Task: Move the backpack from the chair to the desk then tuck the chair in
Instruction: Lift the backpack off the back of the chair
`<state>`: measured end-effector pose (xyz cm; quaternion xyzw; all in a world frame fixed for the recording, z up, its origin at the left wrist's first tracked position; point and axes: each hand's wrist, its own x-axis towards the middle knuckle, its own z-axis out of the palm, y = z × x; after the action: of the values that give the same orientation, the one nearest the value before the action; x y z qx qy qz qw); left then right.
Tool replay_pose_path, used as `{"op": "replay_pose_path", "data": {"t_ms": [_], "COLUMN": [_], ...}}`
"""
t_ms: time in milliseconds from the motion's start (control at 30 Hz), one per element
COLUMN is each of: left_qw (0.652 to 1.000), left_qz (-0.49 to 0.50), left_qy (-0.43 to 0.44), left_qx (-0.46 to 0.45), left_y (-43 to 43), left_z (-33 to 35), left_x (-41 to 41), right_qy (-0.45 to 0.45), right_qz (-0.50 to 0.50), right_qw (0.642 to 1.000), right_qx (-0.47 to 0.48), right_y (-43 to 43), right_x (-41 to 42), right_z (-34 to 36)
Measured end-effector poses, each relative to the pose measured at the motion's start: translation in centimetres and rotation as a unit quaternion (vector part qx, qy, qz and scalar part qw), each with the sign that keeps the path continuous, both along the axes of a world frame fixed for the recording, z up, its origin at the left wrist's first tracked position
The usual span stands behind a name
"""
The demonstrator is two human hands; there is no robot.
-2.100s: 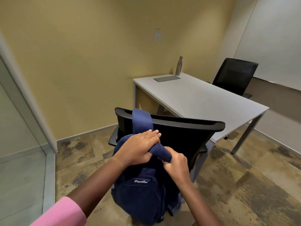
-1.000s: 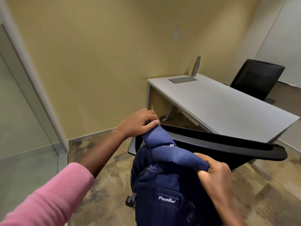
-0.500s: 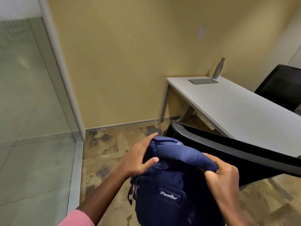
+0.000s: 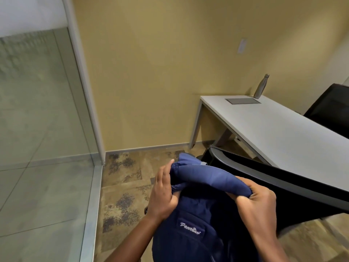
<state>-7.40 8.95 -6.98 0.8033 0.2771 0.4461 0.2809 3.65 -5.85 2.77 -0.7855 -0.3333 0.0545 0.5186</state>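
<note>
Navy backpack (image 4: 198,229) hangs below both fists, left hand (image 4: 163,193) and right hand (image 4: 255,202) clenching its padded strap (image 4: 209,178). Its destination, the desk (image 4: 283,129), lies up and rightward, beyond the chair (image 4: 283,188) back, nearer the right hand.

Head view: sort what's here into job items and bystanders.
Job:
- backpack, gripped by left hand and right hand
- near chair
- desk

Bystanders:
- metal bottle
- grey desk panel
- far chair

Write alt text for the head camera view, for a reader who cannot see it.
Two bare hands, left hand and right hand, grip the padded top of a navy blue fabric backpack beside the curved back of a black office chair. Behind it stands a white rectangular desk holding a slim metal bottle, against a yellow wall.
</note>
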Motion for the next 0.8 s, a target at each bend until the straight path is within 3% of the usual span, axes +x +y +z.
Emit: {"op": "replay_pose_path", "data": {"t_ms": [200,500,667,800], "left_qw": [0.998,0.993,0.989,0.982], "left_qz": [0.032,-0.005,0.017,0.061], "left_qy": [-0.037,-0.072,-0.071,-0.108], "left_qx": [0.031,0.091,0.128,0.140], "left_y": [0.9,3.5,5.9,8.4], "left_z": [1.6,7.6,10.4,12.6], "left_x": [0.9,-0.4,-1.6,-2.5], "right_qy": [0.021,0.022,-0.055,-0.013], "right_qz": [-0.018,0.046,0.051,0.013], "right_qw": [1.000,0.997,0.990,0.987], "right_qx": [0.006,0.063,0.120,0.162], "right_y": [0.4,1.7,3.9,6.2], "right_x": [0.9,0.6,0.0,-1.3], "right_z": [0.4,1.9,0.0,-3.3]}}
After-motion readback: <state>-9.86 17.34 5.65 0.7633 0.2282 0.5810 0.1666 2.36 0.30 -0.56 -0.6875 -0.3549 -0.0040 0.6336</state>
